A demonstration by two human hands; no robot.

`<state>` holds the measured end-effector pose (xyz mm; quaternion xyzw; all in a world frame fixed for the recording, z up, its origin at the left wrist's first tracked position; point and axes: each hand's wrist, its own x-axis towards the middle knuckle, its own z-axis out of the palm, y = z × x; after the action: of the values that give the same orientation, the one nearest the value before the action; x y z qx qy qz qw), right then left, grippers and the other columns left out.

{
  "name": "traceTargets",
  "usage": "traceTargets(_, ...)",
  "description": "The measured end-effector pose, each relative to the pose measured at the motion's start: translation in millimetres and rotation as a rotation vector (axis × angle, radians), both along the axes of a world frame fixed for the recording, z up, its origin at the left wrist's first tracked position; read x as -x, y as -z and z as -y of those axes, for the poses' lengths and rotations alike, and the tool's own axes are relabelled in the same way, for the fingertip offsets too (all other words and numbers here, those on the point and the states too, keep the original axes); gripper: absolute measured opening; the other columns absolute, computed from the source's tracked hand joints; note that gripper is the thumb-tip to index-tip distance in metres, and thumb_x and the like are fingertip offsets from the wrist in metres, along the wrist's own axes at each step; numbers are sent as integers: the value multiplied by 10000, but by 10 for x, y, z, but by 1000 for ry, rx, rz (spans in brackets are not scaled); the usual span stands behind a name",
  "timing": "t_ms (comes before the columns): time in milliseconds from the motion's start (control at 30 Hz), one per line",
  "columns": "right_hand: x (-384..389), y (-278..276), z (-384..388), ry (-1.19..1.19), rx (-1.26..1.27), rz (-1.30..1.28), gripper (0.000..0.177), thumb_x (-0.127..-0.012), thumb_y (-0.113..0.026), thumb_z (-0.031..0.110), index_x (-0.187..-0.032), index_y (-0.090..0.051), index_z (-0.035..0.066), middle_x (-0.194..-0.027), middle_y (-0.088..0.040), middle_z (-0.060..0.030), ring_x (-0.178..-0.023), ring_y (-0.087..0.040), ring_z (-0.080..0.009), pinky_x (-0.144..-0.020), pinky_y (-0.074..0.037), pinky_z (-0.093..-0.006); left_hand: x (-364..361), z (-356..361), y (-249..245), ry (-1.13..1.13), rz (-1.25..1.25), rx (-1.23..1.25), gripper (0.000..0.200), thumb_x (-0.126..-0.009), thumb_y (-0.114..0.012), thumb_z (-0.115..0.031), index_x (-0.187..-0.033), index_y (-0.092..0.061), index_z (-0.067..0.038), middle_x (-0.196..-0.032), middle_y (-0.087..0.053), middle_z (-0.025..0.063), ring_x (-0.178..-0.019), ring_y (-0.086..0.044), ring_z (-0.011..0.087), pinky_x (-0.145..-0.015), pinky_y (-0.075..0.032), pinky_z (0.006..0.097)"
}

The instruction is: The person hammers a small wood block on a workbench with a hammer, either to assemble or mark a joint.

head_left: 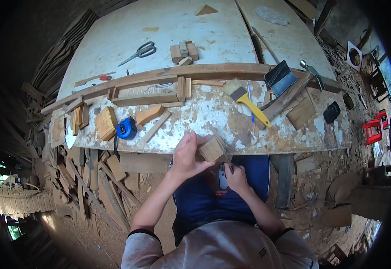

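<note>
My left hand (186, 154) is closed around a small wooden block (213, 149) at the front edge of the workbench, its thumb stretched along the near side. Just right of it, my right hand (236, 178) grips a tool with a grey-and-black handle (223, 177), low over my lap. The tool's upper end meets the near right side of the block; its kind I cannot tell. A thin strip of wood (217, 134) shows behind the block.
On the workbench (195, 116) lie a blue tape measure (126, 128), a yellow-handled brush (251, 105), a hammer (312, 74), scissors (139, 52) and wood offcuts. A long wooden rail (222, 69) crosses it. Scrap wood (97, 184) is heaped on the floor at left.
</note>
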<state>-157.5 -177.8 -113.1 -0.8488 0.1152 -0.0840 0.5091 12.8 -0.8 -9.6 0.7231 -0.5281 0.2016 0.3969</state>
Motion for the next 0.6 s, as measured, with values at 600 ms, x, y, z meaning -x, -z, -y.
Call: traceTargets(600, 45, 165, 100, 11, -5, 37, 219, -1041, -665, 151, -998, -755, -44, -902, -731, -297, -853, -705, -520, -749, -565, -550, -9, 23, 53, 9, -15, 33, 1468, -660, -1025, -263, -1756, -81, -13, -1100, -772, 194, -864, -699, 335, -807, -559, 468)
